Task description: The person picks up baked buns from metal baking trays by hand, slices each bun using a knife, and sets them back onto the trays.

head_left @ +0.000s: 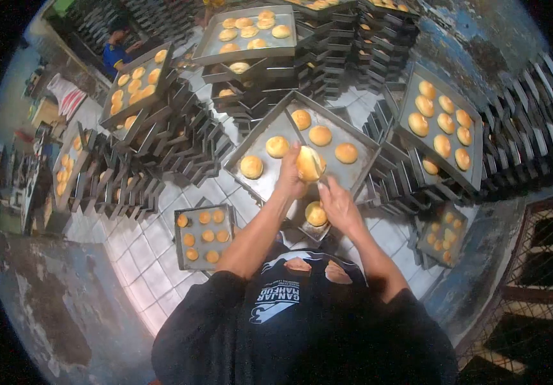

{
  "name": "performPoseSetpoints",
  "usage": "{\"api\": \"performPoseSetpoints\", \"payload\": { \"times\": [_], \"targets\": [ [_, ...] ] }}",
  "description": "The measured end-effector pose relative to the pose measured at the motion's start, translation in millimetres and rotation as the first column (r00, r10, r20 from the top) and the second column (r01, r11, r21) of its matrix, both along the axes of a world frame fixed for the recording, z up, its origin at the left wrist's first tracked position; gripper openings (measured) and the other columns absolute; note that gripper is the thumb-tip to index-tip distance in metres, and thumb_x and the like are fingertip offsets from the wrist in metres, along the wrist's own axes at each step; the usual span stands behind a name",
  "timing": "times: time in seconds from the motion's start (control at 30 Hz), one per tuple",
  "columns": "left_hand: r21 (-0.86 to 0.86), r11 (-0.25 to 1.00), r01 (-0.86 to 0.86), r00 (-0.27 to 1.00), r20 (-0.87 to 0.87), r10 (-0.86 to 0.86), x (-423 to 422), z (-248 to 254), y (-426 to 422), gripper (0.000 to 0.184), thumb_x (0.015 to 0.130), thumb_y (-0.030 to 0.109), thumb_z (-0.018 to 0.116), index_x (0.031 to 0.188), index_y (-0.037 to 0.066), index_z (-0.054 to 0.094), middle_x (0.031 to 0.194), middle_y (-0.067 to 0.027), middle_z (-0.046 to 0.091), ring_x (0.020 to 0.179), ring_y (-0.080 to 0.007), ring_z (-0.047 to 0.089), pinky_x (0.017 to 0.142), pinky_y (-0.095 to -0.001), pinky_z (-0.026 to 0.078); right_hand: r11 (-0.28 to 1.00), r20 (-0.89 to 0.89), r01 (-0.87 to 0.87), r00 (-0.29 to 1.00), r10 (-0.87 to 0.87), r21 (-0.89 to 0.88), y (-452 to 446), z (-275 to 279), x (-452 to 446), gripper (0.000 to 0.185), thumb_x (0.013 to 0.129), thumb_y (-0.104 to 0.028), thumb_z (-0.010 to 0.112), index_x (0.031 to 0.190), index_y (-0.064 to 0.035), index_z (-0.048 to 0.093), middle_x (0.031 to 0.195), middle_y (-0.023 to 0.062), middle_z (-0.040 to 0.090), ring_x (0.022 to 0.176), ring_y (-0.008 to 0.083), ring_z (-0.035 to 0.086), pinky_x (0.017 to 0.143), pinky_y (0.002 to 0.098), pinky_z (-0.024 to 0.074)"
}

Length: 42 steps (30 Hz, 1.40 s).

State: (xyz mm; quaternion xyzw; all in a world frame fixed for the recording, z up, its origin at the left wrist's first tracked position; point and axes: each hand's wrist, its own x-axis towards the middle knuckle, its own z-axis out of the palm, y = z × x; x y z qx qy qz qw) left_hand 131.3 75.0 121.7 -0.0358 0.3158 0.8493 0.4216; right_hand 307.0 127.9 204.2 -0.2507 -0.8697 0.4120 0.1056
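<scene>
My left hand (292,174) is closed round a golden bun (309,163), thumb on top, above the tray. A pale split runs down the bun's side. Close against that split, my right hand (338,204) is closed on a thin tool (320,183), mostly hidden by the fingers; its exact kind cannot be made out. Beneath both hands lies a metal baking tray (260,187) with several whole buns, among them one bun (320,135) near its middle. Nearer my body, another bun (316,214) rests on a small metal surface (315,233).
Tall crisscrossed stacks of bun trays surround me: a left stack (180,138), a back stack (318,74) and a right stack (411,173). A bun tray (180,256) sits low on the left above white floor tiles (138,256). A person in blue (116,54) is at the back left.
</scene>
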Motion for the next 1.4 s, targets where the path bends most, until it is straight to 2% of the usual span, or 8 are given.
{"api": "performPoseSetpoints", "payload": {
  "times": [0.27,0.33,0.67,0.8,0.83,0.97,1.3,1.4],
  "targets": [
    [0.044,0.997,-0.069,0.998,0.008,0.069,-30,-13,-4,0.049,0.091,0.058,0.067,0.101,0.010,0.064,0.086,-0.0042,0.069,0.079,-0.0201,0.069,0.071,-0.0405,0.060,0.996,0.090,-0.036,0.995,0.044,-0.086,-10,-21,40,0.031,0.104,-0.030,0.047,0.111,-0.0005,0.054,0.068,0.0206,0.063,0.069,0.0422,0.067,0.067,0.0499,0.0500],
    [-0.050,0.993,-0.108,0.994,-0.032,0.106,-5,-7,6,0.051,0.091,0.060,0.067,0.099,0.010,0.064,0.086,-0.0043,0.068,0.078,-0.0202,0.069,0.071,-0.0390,0.059,0.986,0.097,0.019,0.995,-0.003,-0.165,-6,-23,33,0.037,0.103,-0.034,0.048,0.117,-0.0004,0.056,0.087,0.0350,0.065,0.089,0.0558,0.062,0.077,0.0601,0.0488],
    [-0.054,0.990,-0.128,0.977,0.166,0.136,-21,-35,14,0.064,0.085,0.077,0.059,0.106,0.017,0.063,0.091,-0.0015,0.067,0.085,-0.0189,0.066,0.080,-0.0396,0.056,0.970,0.179,-0.009,0.982,0.054,-0.243,5,-21,63,0.038,0.103,-0.036,0.049,0.115,-0.0002,0.056,0.086,0.0361,0.064,0.088,0.0550,0.063,0.078,0.0605,0.0476],
    [-0.107,0.993,0.040,0.980,0.197,-0.018,16,-30,16,0.072,0.087,0.082,0.048,0.110,0.016,0.063,0.095,-0.0019,0.067,0.089,-0.0210,0.065,0.082,-0.0389,0.054,0.965,0.159,0.039,0.987,0.003,-0.258,8,-49,57,0.036,0.103,-0.034,0.050,0.115,-0.0004,0.056,0.087,0.0350,0.065,0.089,0.0542,0.063,0.078,0.0616,0.0469],
    [-0.131,0.984,0.117,0.967,0.241,-0.083,27,-31,20,0.076,0.087,0.083,0.044,0.113,0.014,0.063,0.100,-0.0030,0.068,0.092,-0.0221,0.065,0.083,-0.0395,0.054,0.996,0.097,-0.065,0.993,0.072,-0.065,15,-77,49,0.036,0.103,-0.034,0.049,0.115,-0.0008,0.056,0.086,0.0351,0.064,0.087,0.0534,0.063,0.076,0.0616,0.0473],
    [-0.171,0.983,0.062,0.928,0.372,0.006,30,-57,33,0.083,0.090,0.082,0.039,0.130,0.013,0.060,0.122,-0.0079,0.065,0.106,-0.0263,0.062,0.093,-0.0457,0.050,0.968,0.158,0.041,0.987,-0.001,-0.247,29,-73,17,0.036,0.103,-0.037,0.050,0.108,-0.0022,0.056,0.079,0.0319,0.063,0.081,0.0524,0.064,0.067,0.0578,0.0489],
    [-0.190,0.977,0.092,0.929,0.370,-0.015,42,-78,45,0.073,0.099,0.072,0.034,0.136,0.013,0.055,0.129,-0.0049,0.064,0.119,-0.0244,0.060,0.105,-0.0422,0.046,0.895,0.112,0.176,0.983,-0.143,-0.409,19,-115,57,0.030,0.101,-0.030,0.054,0.108,-0.0015,0.058,0.077,0.0295,0.062,0.079,0.0502,0.065,0.065,0.0567,0.0472],
    [-0.170,0.981,0.094,0.928,0.372,-0.025,59,-79,50,0.068,0.104,0.065,0.029,0.140,0.013,0.052,0.133,-0.0037,0.062,0.123,-0.0231,0.058,0.110,-0.0408,0.043,0.949,0.099,0.151,0.987,-0.128,-0.275,40,-117,24,0.032,0.102,-0.031,0.052,0.108,0.0002,0.058,0.081,0.0313,0.062,0.084,0.0504,0.064,0.069,0.0565,0.0474]
  ]
}}
